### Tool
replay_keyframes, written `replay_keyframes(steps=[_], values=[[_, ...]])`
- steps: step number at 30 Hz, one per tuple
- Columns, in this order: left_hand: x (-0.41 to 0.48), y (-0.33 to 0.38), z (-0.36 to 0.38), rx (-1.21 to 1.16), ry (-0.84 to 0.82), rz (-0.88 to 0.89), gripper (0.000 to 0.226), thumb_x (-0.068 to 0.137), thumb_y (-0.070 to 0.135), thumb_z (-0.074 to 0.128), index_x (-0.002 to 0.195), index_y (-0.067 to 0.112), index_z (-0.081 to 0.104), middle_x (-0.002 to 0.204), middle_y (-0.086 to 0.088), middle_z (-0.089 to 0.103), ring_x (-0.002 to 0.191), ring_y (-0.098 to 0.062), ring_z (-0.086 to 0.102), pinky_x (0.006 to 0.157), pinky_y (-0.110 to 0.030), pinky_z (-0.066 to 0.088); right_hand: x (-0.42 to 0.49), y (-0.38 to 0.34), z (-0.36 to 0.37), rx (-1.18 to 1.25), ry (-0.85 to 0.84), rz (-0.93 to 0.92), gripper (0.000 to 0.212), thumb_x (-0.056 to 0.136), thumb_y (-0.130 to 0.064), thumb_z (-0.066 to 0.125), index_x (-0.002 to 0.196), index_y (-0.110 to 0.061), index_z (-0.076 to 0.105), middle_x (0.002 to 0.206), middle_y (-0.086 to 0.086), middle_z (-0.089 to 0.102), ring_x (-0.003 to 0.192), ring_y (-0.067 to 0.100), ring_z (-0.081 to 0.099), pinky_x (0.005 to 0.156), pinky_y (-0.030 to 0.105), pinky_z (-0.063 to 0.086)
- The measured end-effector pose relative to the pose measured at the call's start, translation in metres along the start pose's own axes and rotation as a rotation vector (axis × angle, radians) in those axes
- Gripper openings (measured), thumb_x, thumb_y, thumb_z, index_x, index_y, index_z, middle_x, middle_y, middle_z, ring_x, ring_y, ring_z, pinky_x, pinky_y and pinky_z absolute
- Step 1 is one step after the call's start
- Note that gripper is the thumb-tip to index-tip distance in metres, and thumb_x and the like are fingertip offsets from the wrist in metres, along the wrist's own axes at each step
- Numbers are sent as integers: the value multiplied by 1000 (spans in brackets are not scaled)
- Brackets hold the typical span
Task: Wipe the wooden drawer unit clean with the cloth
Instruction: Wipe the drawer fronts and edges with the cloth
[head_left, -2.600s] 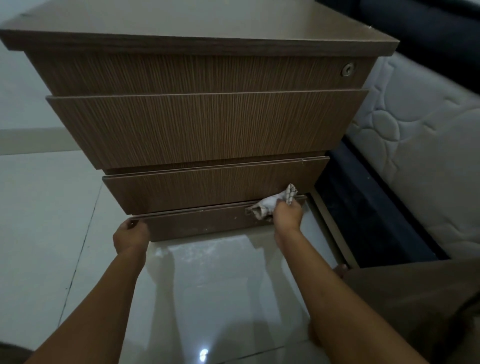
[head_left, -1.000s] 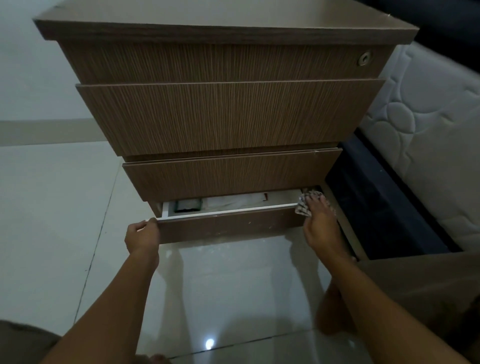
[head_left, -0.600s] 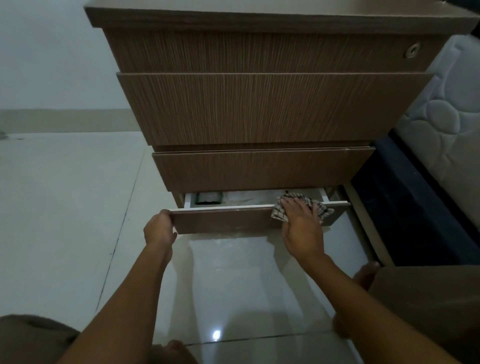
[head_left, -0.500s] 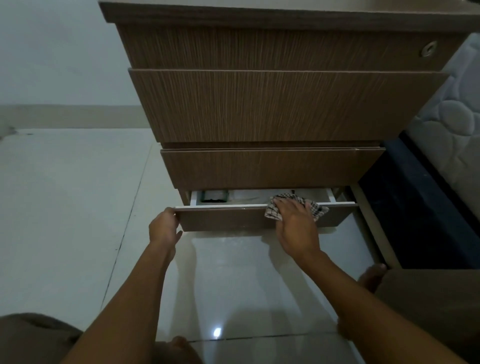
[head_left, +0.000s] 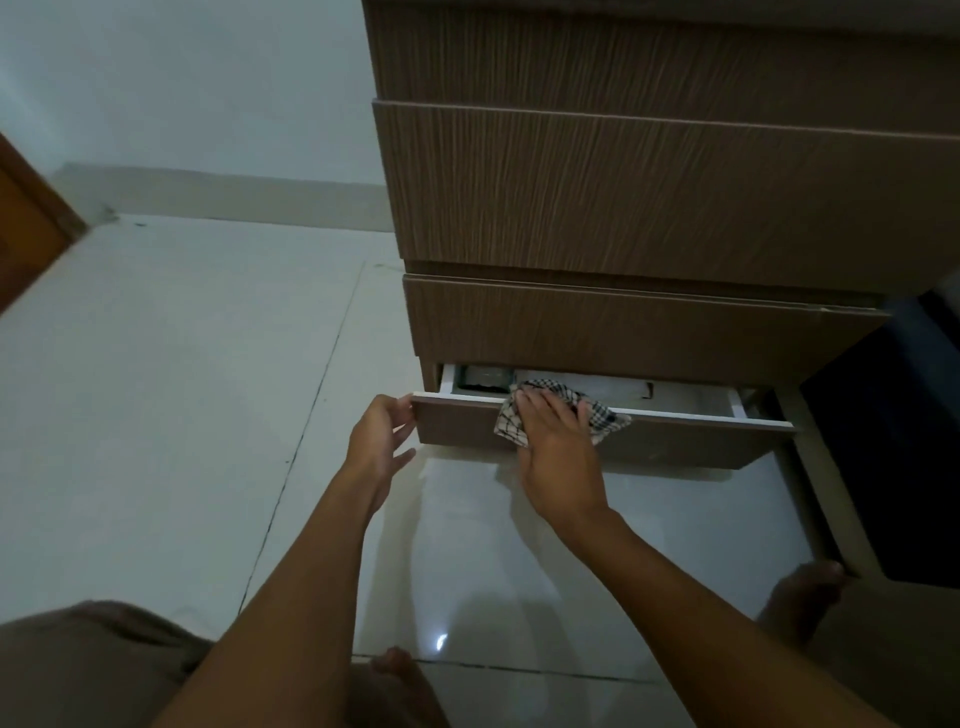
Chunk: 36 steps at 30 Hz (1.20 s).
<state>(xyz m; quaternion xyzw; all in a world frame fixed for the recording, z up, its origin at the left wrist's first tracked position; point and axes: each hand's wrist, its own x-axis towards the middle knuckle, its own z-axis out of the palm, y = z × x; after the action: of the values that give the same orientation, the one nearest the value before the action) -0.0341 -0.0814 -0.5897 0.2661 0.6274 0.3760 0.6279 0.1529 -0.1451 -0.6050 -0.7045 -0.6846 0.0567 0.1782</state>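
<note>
At centre frame the checked cloth is pressed onto the top edge of the drawer unit's open bottom drawer by the flat-fingered right hand; its left corner is touched by the left hand (fingers loosely spread).

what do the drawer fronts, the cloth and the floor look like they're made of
Drawer fronts: probably matte wood-grain laminate board, going by the fine even streaks. Cloth: thin woven fabric, checked and creased. Floor: glossy pale tile, with joint lines and a light's reflection.
</note>
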Motion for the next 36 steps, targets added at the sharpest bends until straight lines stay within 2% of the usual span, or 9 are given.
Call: replay_keyframes(steps=[6,13,16,20,23,25,28,32,36], values=[[0,-2,-7,-51,-22,-19,42,94,22,26,109,19,65,117,-2,65,118,-20,55,107,-49,36,13,-41,12,-10,-142,-42,71,92,-8,48,153,-16,14,162,2,13,149,17,3,114,43,-17],[7,-19,-12,-222,-52,-86,50,90,26,21,110,19,66,122,-3,63,120,-17,52,108,-47,34,29,-86,26,9,-206,-95,67,94,-7,41,154,-15,10,162,1,8,149,14,-2,114,45,-17],[11,-28,-11,-327,-37,-129,47,89,25,26,111,15,66,117,-7,68,113,-21,59,90,-39,46,36,-103,27,70,-220,-109,68,91,-4,43,153,-15,15,162,0,12,149,13,3,116,43,-15],[12,-31,-10,-654,-137,-94,46,98,32,28,129,13,56,125,-12,64,118,-26,57,98,-38,45,47,-123,23,457,-311,-156,62,86,7,43,144,-16,41,153,3,37,144,14,25,122,38,5],[10,-32,-13,-523,-111,-145,49,92,25,25,119,11,63,127,-13,64,119,-28,57,105,-44,41,49,-124,13,733,-173,3,61,85,14,39,136,-17,51,144,1,47,131,14,44,113,35,34],[8,-31,-14,-427,-100,-157,53,88,23,22,118,11,64,128,-8,63,123,-24,53,110,-49,34,43,-117,7,773,-18,94,59,88,13,43,136,-19,50,144,-3,46,130,12,43,111,31,37],[5,-29,-12,-411,-101,-157,57,87,22,21,125,13,63,131,-2,60,130,-20,47,115,-55,23,32,-98,7,503,98,146,59,90,7,48,142,-19,43,150,-2,41,141,13,31,118,35,24],[4,-28,-13,-395,-114,-153,57,87,21,21,127,14,59,132,-2,59,131,-19,45,116,-55,21,27,-86,18,142,-54,-17,66,86,1,49,147,-20,37,154,-3,34,146,12,19,120,34,-5],[8,-29,-15,-409,-124,-169,53,86,22,23,123,14,60,137,-7,57,132,-20,46,114,-54,25,39,-90,18,271,-167,-180,66,80,6,49,141,-18,46,150,-1,42,144,13,26,120,30,-2]])
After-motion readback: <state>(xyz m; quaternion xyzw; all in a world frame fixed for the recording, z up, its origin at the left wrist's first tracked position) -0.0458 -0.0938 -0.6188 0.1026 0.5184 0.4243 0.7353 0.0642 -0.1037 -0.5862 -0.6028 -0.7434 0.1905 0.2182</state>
